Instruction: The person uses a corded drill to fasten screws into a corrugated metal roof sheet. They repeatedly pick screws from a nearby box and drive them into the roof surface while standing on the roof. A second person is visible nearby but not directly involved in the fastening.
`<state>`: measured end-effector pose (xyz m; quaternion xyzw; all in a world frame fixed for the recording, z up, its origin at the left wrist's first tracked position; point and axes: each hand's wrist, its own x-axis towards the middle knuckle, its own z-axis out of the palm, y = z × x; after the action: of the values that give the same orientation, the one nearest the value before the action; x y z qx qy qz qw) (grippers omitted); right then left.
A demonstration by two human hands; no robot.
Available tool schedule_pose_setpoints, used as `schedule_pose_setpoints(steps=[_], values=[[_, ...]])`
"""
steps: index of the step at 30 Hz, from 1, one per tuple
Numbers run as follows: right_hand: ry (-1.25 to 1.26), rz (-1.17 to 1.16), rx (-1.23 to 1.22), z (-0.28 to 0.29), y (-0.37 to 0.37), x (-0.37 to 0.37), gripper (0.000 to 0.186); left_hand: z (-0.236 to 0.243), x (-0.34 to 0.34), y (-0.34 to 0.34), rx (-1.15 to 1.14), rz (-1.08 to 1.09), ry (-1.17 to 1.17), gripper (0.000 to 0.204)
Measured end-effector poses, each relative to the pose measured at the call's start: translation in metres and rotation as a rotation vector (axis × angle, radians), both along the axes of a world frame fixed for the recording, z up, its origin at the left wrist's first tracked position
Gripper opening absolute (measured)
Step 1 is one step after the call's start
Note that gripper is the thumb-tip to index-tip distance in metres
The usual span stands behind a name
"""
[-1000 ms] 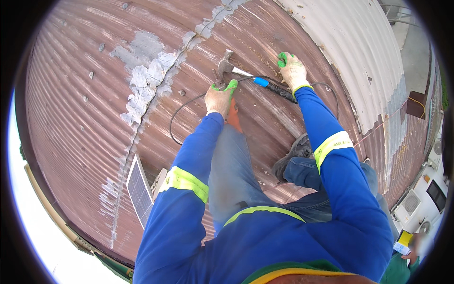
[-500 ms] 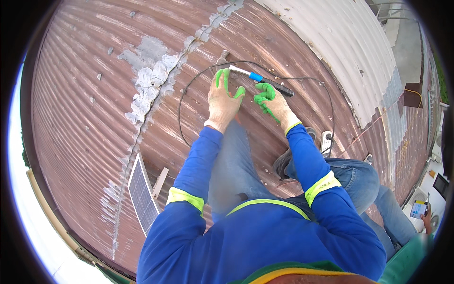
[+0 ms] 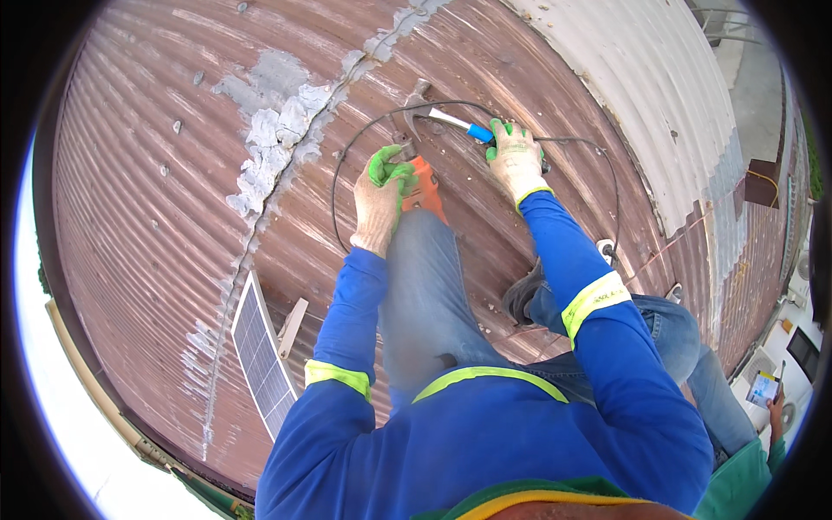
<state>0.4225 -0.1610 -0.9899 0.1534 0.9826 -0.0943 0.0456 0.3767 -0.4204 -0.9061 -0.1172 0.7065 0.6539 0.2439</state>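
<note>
Claw hammer [image 3: 449,118], grey-headed with white shaft and blue band, on the far roof [image 3: 494,65]; your right hand [image 3: 518,162] curls over its handle, hold uncertain. Nearer left, your left hand [image 3: 380,198] half-curls beside an orange power tool [image 3: 425,188], grasp unclear.

Dark printed lettering observed on the yellow-green band [image 3: 598,301] of the right blue sleeve [image 3: 568,238]; wording not transcribed. Faint marking on the back of the right glove [image 3: 518,161], illegible. Screen [image 3: 763,388] in another person's hand [image 3: 776,407]: content too small to read from here.
</note>
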Motion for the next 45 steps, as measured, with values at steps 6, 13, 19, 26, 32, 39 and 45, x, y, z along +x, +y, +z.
schedule_pose_setpoints(steps=[6, 13, 19, 26, 32, 39, 45], values=[[-0.21, 0.106, -0.024, 0.007, 0.016, -0.017, 0.031, 0.007, -0.037, -0.036, 0.141, 0.154, 0.124, 0.039], [-0.186, 0.183, -0.356, 0.105, 0.042, 0.014, 0.039, -0.007, -0.093, -0.015, 0.033, -0.109, 0.186, 0.03], [-0.548, -0.267, -1.215, 0.153, 0.035, 0.079, 0.028, -0.022, -0.097, 0.004, -0.174, -0.331, 0.197, 0.03], [-0.214, -0.624, -1.351, 0.12, -0.051, 0.132, 0.026, -0.028, -0.093, 0.006, -0.086, -0.301, 0.263, 0.031], [-0.255, -0.464, -1.074, 0.125, -0.046, 0.124, 0.031, -0.043, -0.088, 0.008, -0.047, -0.269, 0.296, 0.036], [-0.283, -0.499, -1.134, 0.125, -0.052, 0.124, 0.033, -0.05, -0.09, 0.006, -0.092, -0.319, 0.295, 0.041], [-0.186, -0.555, -1.296, 0.125, -0.056, 0.119, 0.034, -0.057, -0.084, 0.002, -0.196, -0.319, 0.241, 0.04]])
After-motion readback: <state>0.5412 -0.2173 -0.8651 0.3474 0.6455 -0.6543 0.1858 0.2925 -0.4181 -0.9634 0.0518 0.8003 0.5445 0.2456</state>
